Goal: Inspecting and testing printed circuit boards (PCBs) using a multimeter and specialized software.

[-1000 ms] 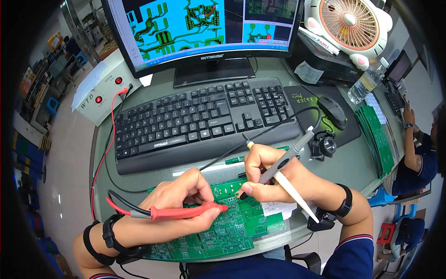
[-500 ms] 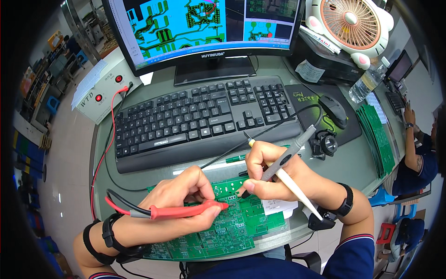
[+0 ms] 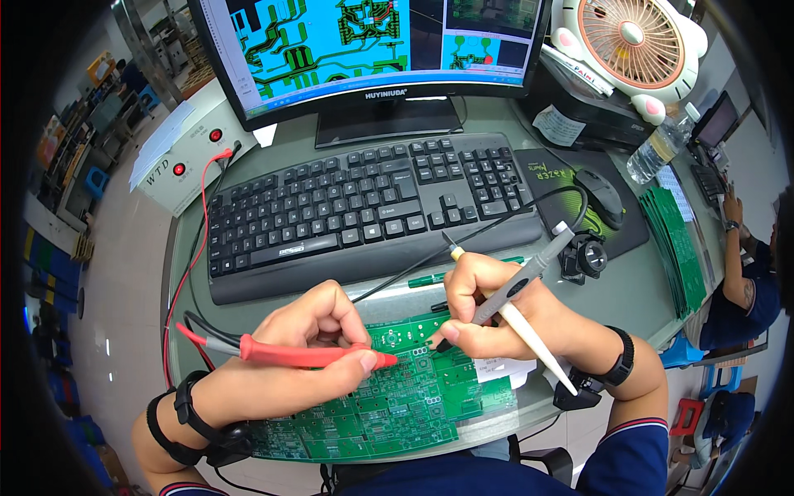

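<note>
My left hand (image 3: 302, 335) is closed round a red test probe (image 3: 289, 355), its tip down over a green circuit board (image 3: 380, 413); whether it touches the board I cannot tell. In my right hand (image 3: 542, 314) are a grey test probe (image 3: 536, 263) and a cream-handled tool (image 3: 529, 339) with a dark pointed end. The grey probe's dark lower end reaches toward the board's upper right part. A second green board (image 3: 475, 401) shows beside the first, with a white paper slip (image 3: 504, 369) on it, partly under my right hand.
A black keyboard (image 3: 356, 219) lies beyond the boards, below a monitor (image 3: 331, 45). A beige box (image 3: 190, 153) feeds the probe leads. On the right are a black loupe-like object (image 3: 585, 258), a mouse (image 3: 600, 197), a water bottle (image 3: 662, 149) and stacked green boards (image 3: 672, 248). A co-worker (image 3: 748, 264) sits beyond.
My left hand has shifted slightly left and away from me, taking the red probe's tip a little left over the board. My right hand keeps nearly the same pose. The whole view has shifted slightly.
</note>
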A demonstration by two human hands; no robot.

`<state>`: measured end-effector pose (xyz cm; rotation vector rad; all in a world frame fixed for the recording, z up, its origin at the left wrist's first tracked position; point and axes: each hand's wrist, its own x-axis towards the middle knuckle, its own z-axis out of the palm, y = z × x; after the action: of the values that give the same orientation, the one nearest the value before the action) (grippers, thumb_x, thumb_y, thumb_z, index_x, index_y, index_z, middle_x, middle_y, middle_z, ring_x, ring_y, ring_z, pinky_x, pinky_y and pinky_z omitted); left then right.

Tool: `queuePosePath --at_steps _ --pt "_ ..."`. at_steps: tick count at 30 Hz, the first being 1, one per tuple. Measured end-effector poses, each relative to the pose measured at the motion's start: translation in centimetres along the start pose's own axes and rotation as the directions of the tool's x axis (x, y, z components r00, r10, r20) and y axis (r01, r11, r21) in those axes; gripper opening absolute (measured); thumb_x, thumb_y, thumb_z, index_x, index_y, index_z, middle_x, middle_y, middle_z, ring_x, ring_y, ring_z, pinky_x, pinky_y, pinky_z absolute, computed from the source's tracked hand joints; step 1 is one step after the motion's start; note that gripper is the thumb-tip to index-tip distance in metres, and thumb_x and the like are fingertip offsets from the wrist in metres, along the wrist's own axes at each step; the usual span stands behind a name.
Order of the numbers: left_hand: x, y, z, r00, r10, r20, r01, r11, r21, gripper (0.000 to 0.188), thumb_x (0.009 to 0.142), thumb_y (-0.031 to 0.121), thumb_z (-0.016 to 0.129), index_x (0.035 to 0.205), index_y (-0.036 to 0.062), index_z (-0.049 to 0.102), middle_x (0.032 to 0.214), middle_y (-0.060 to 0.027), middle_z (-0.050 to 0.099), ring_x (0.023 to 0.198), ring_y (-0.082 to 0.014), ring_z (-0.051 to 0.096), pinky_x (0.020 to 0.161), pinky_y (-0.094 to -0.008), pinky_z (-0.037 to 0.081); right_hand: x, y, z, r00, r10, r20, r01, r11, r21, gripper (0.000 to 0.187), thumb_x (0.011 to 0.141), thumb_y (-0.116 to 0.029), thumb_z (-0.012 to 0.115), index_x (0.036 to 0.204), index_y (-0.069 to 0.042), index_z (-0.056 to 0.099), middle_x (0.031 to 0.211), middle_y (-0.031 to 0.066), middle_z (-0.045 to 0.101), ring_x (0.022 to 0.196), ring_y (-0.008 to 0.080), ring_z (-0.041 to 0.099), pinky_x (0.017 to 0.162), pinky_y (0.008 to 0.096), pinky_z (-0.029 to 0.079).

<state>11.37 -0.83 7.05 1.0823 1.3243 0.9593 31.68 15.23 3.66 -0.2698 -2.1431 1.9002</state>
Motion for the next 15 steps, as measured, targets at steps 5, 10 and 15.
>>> queuePosePath --at_steps 5,10,15 --pt "0.0 -0.21 -0.05 1.0 0.017 0.011 -0.018 1.0 0.022 0.022 0.088 0.012 0.064 0.094 0.0033 0.045 0.085 -0.0046 0.059 0.076 -0.0055 0.054 0.066 -0.023 0.045 -0.11 0.0 0.08 1.0 0.005 -0.001 -0.005 1.0 0.017 0.023 0.083 -0.012 0.066 0.079 -0.008 0.044 0.077 -0.003 0.043 0.062 0.0025 0.044 0.053 0.0218 0.035" --pt "0.29 -0.1 0.06 1.0 0.003 0.0 -0.003 0.999 0.034 0.022 0.087 0.012 0.064 0.094 0.0033 0.045 0.084 -0.0041 0.059 0.075 -0.0051 0.054 0.065 -0.0226 0.044 -0.08 0.04 0.1 1.0 0.008 0.0 -0.008 1.0 0.025 0.023 0.083 -0.012 0.066 0.079 -0.008 0.044 0.077 -0.003 0.042 0.062 0.0022 0.043 0.053 0.0216 0.034" --pt "0.28 0.0 0.05 1.0 -0.001 -0.003 0.002 0.999 0.053 0.022 0.087 0.012 0.064 0.094 0.0032 0.045 0.084 -0.0038 0.059 0.074 -0.0049 0.053 0.064 -0.0223 0.044 -0.04 0.03 0.07 1.0 0.021 0.002 -0.021 0.999 0.035 0.023 0.083 -0.012 0.066 0.079 -0.008 0.044 0.076 -0.0032 0.042 0.061 0.002 0.043 0.052 0.0215 0.034"
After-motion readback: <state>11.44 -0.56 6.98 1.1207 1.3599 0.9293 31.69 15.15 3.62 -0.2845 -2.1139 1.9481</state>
